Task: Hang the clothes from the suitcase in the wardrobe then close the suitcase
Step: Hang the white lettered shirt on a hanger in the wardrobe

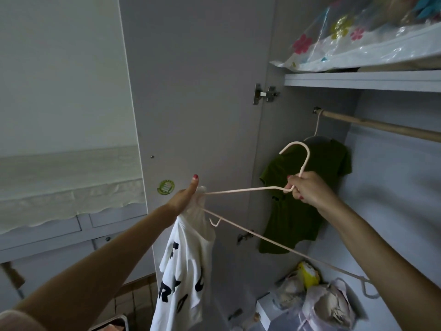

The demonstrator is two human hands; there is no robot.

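Hanger: thin pale-pink wire hanger (pixel 250 188), long axis running left to right between the hands, hook up.
Right hand (pixel 307 188): gripping the hook's neck, nearer the wooden wardrobe rail (pixel 381 126) (up and right).
Left hand (pixel 188 195): pinching the white lettered T-shirt (pixel 186 271) against the hanger's left end.

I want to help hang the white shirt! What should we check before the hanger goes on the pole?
1. Right hand grips the pink hanger below its hook: ok.
2. Left hand holds the white shirt at the hanger's end: ok.
3. Shirt sits on both hanger shoulders: not ok, only one end is in.
4. Free space on the pole beside the green shirt: ok.
5. Wardrobe door open: ok.
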